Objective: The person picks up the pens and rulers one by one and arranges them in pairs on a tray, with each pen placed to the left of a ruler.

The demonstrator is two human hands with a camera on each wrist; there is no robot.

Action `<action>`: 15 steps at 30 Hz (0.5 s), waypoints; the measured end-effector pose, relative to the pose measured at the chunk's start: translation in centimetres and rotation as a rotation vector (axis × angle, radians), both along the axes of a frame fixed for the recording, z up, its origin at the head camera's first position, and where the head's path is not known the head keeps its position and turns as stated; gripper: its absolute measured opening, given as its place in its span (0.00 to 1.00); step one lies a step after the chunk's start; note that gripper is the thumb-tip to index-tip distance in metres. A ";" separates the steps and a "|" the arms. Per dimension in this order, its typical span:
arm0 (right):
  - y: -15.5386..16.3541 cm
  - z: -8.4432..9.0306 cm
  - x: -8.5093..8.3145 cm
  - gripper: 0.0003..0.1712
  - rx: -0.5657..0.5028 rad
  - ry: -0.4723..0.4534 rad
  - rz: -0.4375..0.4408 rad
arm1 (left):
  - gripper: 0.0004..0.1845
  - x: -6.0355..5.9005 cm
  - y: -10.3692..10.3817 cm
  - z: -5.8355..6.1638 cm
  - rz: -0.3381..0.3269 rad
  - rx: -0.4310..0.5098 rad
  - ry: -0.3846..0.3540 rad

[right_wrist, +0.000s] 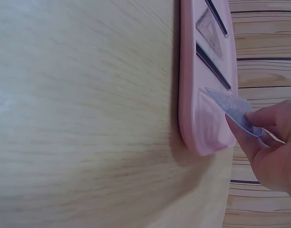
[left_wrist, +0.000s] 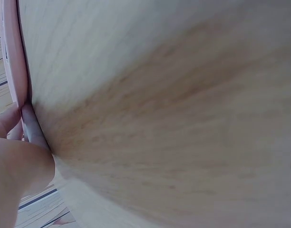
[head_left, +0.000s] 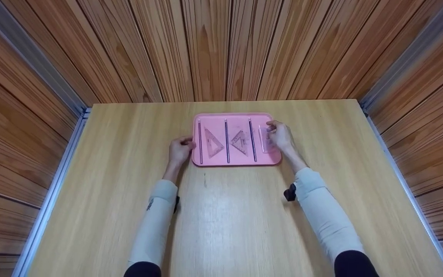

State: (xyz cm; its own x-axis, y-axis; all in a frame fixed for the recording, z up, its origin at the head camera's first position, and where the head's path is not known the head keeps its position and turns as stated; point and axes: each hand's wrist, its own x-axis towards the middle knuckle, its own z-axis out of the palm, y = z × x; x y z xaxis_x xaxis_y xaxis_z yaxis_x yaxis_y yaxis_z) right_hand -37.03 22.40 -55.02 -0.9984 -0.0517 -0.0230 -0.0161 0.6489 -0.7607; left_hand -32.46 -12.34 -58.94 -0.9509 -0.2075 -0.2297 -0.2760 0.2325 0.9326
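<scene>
A pink tray [head_left: 214, 164] lies on the table. My left hand [head_left: 180, 149] grips its left rim, and the left wrist view shows the fingers [left_wrist: 33, 126] at the tray's edge. Over the right end of the tray, my right hand [head_left: 281, 136] pinches a clear plastic protractor [right_wrist: 236, 111], tilted above the tray floor. Three slim dark pencils, the left pencil [head_left: 200, 142], middle pencil [head_left: 227, 141] and right pencil [head_left: 252, 140], lie lengthwise front to back. Between them rest two clear set squares, the longer set square [head_left: 215, 147] left and the other set square [head_left: 239, 141] right.
The light wooden table [head_left: 229, 215] runs up to a wood-plank wall [head_left: 210, 50] at the back. Grey metal rails [head_left: 50, 200] border the table's sides. A small black wrist camera [head_left: 290, 192] sticks out from the right sleeve.
</scene>
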 end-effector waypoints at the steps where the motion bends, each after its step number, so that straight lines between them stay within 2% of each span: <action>1: -0.1 -0.1 -0.2 0.29 0.013 0.001 0.001 | 0.17 -0.1 0.0 0.0 -0.001 0.001 0.001; 4: -0.6 -0.2 -0.7 0.29 0.062 0.001 0.005 | 0.18 -0.1 0.0 0.0 0.000 0.011 -0.008; 9: -1.4 -0.3 -1.3 0.23 0.224 0.046 0.042 | 0.16 -0.2 0.0 -0.1 0.010 0.002 0.025; 15: -1.8 -0.9 -1.0 0.21 0.314 -0.027 0.073 | 0.16 -0.1 -0.1 -0.2 0.010 0.007 0.019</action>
State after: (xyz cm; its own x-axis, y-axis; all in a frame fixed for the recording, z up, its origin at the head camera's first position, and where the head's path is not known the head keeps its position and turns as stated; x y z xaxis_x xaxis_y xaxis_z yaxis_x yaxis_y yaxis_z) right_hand -38.08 20.59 -55.96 -0.9912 -0.1089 -0.0757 -0.0533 0.8497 -0.5246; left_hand -32.59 -12.43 -59.13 -0.9531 -0.2152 -0.2128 -0.2600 0.2229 0.9395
